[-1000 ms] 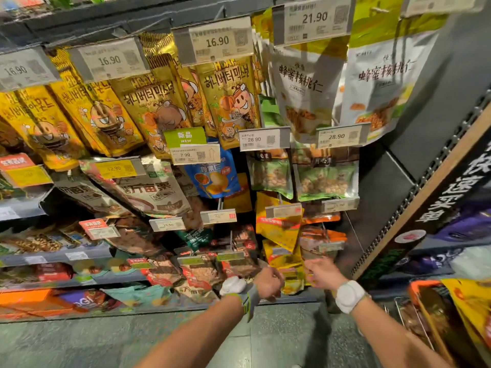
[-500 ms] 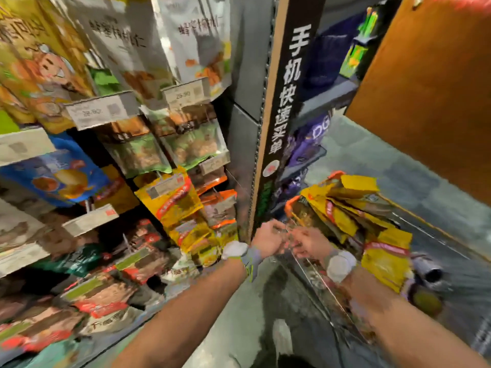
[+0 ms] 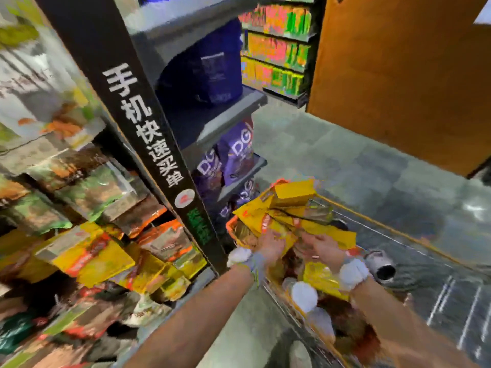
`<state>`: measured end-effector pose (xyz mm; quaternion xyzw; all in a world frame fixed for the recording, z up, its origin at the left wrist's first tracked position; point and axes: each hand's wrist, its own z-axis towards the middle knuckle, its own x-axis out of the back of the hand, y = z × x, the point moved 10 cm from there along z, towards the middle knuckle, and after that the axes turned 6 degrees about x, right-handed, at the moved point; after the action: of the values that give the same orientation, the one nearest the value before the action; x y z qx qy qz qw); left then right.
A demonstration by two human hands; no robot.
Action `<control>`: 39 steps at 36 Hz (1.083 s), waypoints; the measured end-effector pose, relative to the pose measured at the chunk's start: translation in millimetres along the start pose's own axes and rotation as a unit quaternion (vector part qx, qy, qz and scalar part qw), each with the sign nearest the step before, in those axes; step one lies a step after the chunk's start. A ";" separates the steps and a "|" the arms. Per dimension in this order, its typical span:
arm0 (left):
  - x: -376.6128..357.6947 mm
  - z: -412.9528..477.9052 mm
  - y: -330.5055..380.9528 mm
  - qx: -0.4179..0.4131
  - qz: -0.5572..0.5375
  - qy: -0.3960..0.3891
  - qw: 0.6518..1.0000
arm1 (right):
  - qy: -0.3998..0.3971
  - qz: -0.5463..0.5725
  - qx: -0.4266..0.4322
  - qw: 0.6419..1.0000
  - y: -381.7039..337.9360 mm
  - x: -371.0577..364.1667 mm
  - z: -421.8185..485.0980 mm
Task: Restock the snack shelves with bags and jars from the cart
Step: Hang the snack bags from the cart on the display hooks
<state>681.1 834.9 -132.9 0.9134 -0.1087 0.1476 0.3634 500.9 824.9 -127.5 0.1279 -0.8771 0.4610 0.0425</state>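
A wire cart [image 3: 398, 232] with an orange rim stands at the lower right, piled with yellow snack bags [image 3: 292, 208] and white-lidded jars [image 3: 304, 296]. Both hands reach into the pile. My left hand [image 3: 271, 245] lies on a yellow bag at the cart's near corner. My right hand [image 3: 321, 248] is just right of it, among the bags. Blur hides whether either hand grips a bag. The snack shelves [image 3: 87, 251] with yellow, orange and green bags fill the left side.
A black shelf-end post [image 3: 148, 144] with white lettering stands between the snack shelves and the cart. Behind it are shelves of purple bags [image 3: 233, 155]. An orange-brown panel [image 3: 398, 75] rises at the far right over a grey tiled floor [image 3: 345, 160].
My view has swung right from the snack shelves to the cart. Both hands left the low shelf bags and moved into the cart's pile of yellow bags.
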 end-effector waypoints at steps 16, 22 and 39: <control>-9.6 54.7 -4.2 0.166 -0.189 0.159 0.955 | 0.052 -0.214 -0.094 0.971 156.5 123.2 119.0; -17.5 79.7 -34.4 0.214 -0.233 0.147 0.937 | 0.083 -0.093 -0.062 0.990 175.7 126.7 136.2; 2.2 24.4 -36.2 0.063 -0.207 0.149 0.965 | 0.149 -0.032 -0.056 0.987 168.4 155.4 93.7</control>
<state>698.9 843.6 -171.9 0.9049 0.1476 0.2100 0.3395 310.8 810.6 -285.4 0.0832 -0.8807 0.4236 0.1950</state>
